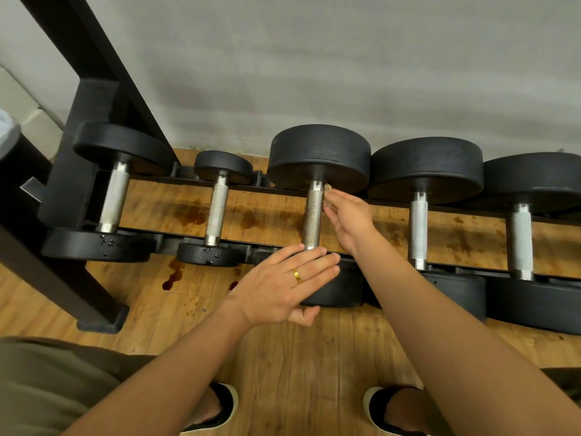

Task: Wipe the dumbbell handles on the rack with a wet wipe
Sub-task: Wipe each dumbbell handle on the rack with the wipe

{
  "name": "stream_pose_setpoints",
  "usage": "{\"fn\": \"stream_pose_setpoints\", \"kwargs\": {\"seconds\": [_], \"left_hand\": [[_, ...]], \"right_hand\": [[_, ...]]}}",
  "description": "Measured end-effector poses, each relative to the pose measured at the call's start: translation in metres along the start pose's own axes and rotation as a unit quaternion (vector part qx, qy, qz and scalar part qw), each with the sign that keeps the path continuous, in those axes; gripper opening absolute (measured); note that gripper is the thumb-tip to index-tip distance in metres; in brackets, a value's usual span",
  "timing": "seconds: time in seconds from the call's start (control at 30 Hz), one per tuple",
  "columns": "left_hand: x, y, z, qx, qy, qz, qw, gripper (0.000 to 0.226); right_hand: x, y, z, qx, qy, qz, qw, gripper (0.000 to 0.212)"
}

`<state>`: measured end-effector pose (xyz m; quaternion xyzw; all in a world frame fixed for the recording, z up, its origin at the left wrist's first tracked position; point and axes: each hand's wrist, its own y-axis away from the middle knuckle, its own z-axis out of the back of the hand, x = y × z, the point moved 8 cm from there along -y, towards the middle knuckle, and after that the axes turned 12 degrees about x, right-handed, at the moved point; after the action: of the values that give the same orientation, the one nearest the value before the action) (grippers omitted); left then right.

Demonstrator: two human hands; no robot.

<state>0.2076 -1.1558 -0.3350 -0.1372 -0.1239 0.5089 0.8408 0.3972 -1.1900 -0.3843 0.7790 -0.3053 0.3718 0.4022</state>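
Observation:
Several black dumbbells with silver knurled handles lie across a low black rack (176, 239) against the wall. My left hand (283, 278) rests flat on the near head (339, 291) of the middle dumbbell, fingers straight, thumb under its front edge. The middle handle (312, 215) runs up from my fingertips. My right hand (349, 221) is just right of that handle and pinches a small crumpled tan wipe (328, 187) at the handle's far end, under the big far head (319, 155). Most of the wipe is hidden by my fingers.
Two smaller dumbbells (217, 212) lie to the left and two larger ones (418, 228) to the right. A black steel frame (78, 127) stands at left. The wooden floor (176, 275) shows dark stains. My feet in black slippers (220, 407) are close to the rack.

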Motion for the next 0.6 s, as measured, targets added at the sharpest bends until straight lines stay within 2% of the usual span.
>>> {"fn": "stream_pose_setpoints", "kwargs": {"seconds": [0.1,0.47,0.6], "left_hand": [[0.001,0.0,0.0,-0.002,0.002,0.002,1.0,0.064],[0.0,-0.001,0.0,0.015,0.016,0.006,1.0,0.06],[0.001,-0.001,-0.001,0.013,0.018,0.008,1.0,0.058]], "right_hand": [[0.002,-0.002,0.004,0.007,-0.013,-0.003,1.0,0.017],[0.008,-0.021,0.007,-0.018,0.147,-0.003,0.989,0.015],[-0.001,-0.012,0.014,0.024,0.214,-0.022,0.976,0.016]]}}
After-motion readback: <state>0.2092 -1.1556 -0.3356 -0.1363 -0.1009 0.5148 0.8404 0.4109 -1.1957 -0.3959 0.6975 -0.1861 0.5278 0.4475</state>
